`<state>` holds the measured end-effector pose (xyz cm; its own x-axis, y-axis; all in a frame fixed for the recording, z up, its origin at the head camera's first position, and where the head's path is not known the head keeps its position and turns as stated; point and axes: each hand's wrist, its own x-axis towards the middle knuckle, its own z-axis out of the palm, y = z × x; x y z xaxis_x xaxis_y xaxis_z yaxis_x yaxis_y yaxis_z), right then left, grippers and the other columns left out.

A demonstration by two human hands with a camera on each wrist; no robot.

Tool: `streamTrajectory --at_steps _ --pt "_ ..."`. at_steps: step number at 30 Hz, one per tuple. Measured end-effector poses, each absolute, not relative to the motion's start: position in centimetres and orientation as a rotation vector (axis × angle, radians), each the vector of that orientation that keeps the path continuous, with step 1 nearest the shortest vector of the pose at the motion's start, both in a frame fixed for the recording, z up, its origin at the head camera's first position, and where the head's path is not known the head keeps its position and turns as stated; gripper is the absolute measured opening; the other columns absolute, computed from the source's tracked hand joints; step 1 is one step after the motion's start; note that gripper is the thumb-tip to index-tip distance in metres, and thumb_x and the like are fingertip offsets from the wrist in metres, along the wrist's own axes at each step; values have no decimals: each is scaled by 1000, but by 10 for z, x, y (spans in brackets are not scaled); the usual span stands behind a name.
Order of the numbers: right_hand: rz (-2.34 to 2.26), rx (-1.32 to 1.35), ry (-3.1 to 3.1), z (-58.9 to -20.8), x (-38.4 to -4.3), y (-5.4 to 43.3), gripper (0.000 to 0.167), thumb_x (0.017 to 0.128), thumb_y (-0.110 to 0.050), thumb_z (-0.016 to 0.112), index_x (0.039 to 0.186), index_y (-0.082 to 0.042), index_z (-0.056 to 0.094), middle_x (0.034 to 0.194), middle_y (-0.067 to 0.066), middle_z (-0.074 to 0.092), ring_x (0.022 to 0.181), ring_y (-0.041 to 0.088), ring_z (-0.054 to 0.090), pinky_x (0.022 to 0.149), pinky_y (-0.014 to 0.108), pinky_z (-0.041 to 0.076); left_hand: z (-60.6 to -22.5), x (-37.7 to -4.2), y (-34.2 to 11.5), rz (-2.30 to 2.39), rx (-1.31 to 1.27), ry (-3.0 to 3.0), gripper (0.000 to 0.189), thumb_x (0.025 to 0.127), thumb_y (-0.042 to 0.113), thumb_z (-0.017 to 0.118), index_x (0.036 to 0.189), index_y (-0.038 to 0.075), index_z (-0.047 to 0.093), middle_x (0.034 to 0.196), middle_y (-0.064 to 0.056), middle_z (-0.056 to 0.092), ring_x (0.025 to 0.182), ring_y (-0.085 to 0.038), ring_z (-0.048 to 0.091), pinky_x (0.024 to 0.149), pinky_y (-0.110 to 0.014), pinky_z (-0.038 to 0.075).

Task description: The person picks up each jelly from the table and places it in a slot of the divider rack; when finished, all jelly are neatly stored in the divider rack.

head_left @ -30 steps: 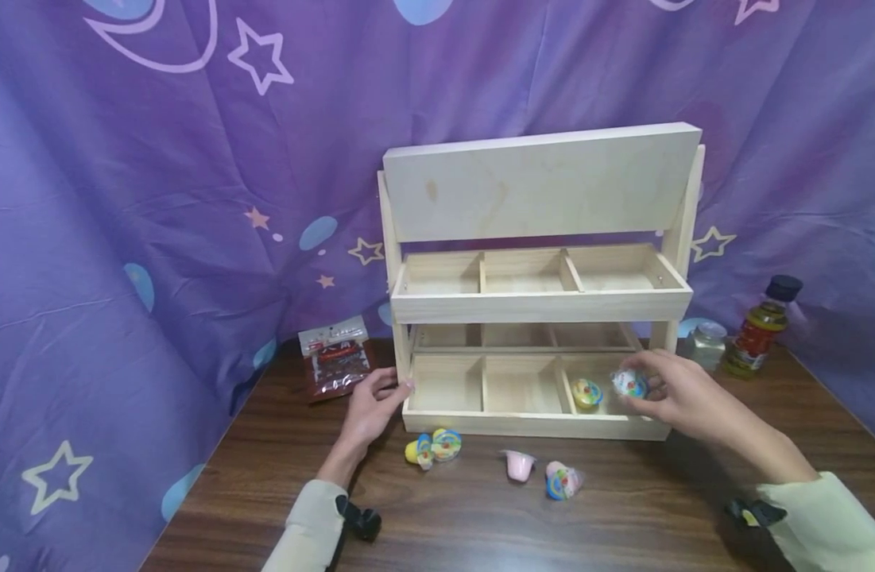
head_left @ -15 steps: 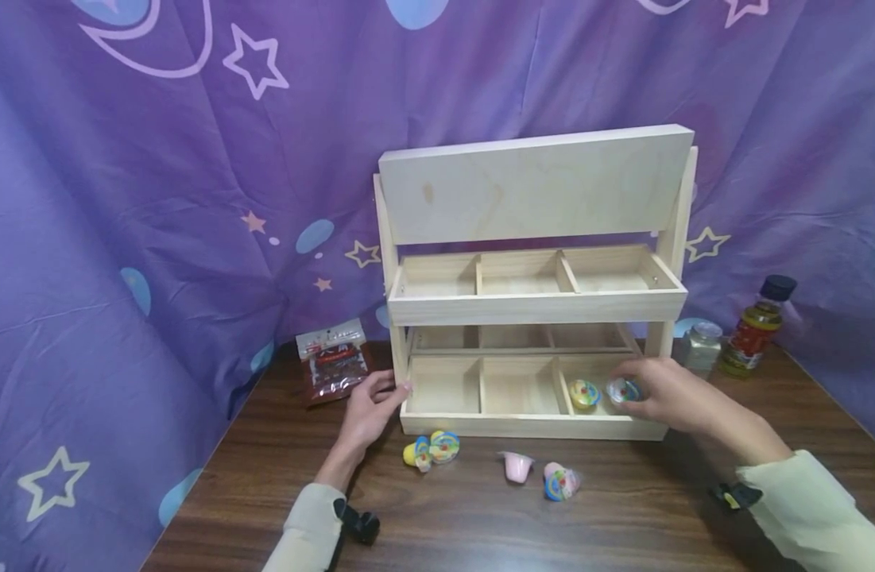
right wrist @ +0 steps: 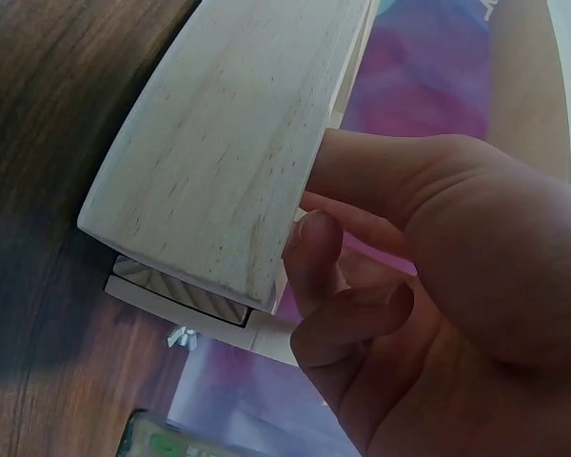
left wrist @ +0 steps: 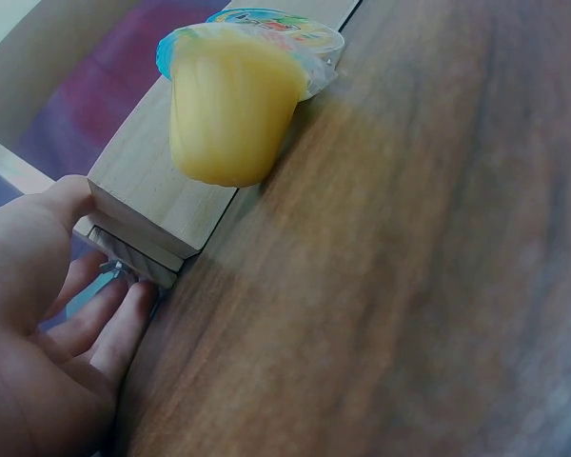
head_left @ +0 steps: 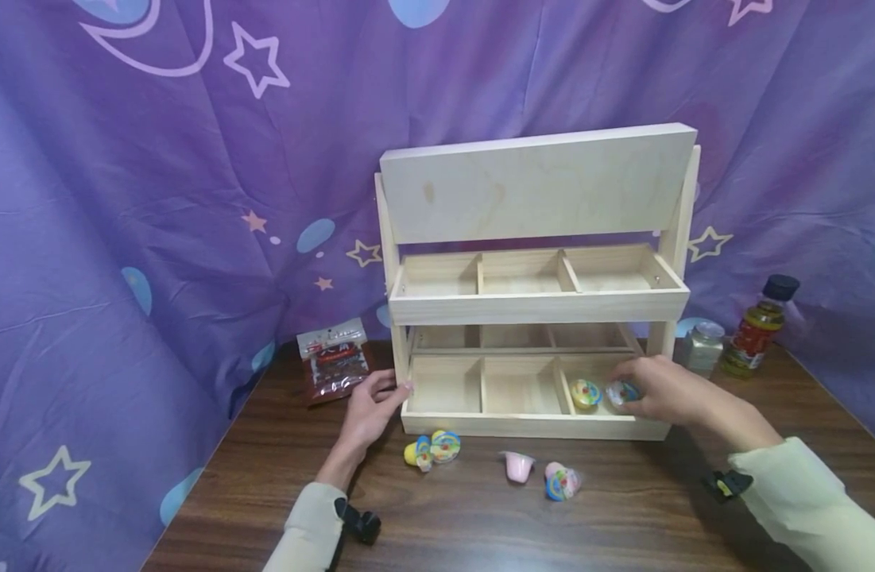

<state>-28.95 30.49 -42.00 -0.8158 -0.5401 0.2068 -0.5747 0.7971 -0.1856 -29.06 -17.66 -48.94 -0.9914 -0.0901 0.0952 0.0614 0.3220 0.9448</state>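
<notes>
A wooden display rack (head_left: 540, 308) with two tiers of divided trays stands on the table. My right hand (head_left: 669, 391) reaches into the lower tray's right compartment and holds a jelly cup (head_left: 621, 395) with a printed lid; in the right wrist view the tray wall hides that cup from my hand (right wrist: 428, 276). A yellow jelly cup (head_left: 586, 394) sits beside it, to the left. At the lower tray's left end, my left hand (head_left: 369, 409) grips the rack's side, thumb at the tray's corner and fingers against the outside, as the left wrist view shows my hand (left wrist: 52, 314).
In front of the rack lie yellow jelly cups (head_left: 444, 446), a pink jelly cup (head_left: 517, 466) and another pink one with a printed lid (head_left: 562, 481). A spice packet (head_left: 337, 364) lies at left; a small jar (head_left: 705, 347) and an oil bottle (head_left: 757, 327) stand at right.
My right hand has lowered the jelly cup into the right compartment, slightly left and down, beside the yellow one. My left hand has stayed at the rack's side.
</notes>
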Motion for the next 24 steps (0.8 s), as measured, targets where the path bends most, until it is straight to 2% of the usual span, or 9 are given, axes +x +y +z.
streamTrajectory --at_steps 6,24 --pt "380 877 -2867 -420 -291 306 43 77 -23 96 111 -4 81 99 2 81 83 15 68 74 40 60 -489 -291 -176 -1758 33 -2448 57 97 40 82 143 9 66 142 -20 71 128 -36 70 110 -53 58" --pt "375 860 -2913 -418 -291 306 47 78 -25 96 116 -3 80 104 5 81 84 14 66 74 38 58 -487 -291 -176 -1748 40 -2461 55 98 38 81 143 10 66 141 -20 71 127 -37 71 110 -53 58"
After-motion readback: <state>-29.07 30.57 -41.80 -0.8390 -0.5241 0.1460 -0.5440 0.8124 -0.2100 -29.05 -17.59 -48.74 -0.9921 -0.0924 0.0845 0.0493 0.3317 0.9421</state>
